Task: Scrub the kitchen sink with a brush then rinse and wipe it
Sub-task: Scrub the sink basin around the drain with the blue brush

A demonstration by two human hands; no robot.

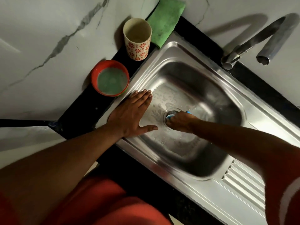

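You are in the scrubbing step, as I judge it. White foam (pixel 164 99) lies on the floor of the rectangular stainless steel sink (pixel 186 49), just beyond your left fingertips, and the far part of the basin looks bare of foam. So the scrubbing seems only partly done, and rinsing and wiping are not yet begun. No water comes from the curved metal tap (pixel 266 38). The folded green cloth (pixel 165 23) lies well beyond your fingers, at the far corner.

Your left hand (pixel 131 114) lies flat on the sink rim. The four fingers are straight and pressed together, and the thumb is spread apart toward the drain. Your right hand (pixel 181 121) reaches down into the basin, with its fingers curled around the small blue and white brush (pixel 170 115). Only the ends of the brush show past your fingers. The brush sits at the round drain (pixel 172 110), between your two hands. The round red bowl of greenish liquid (pixel 110 77) stands just left of your left fingertips.
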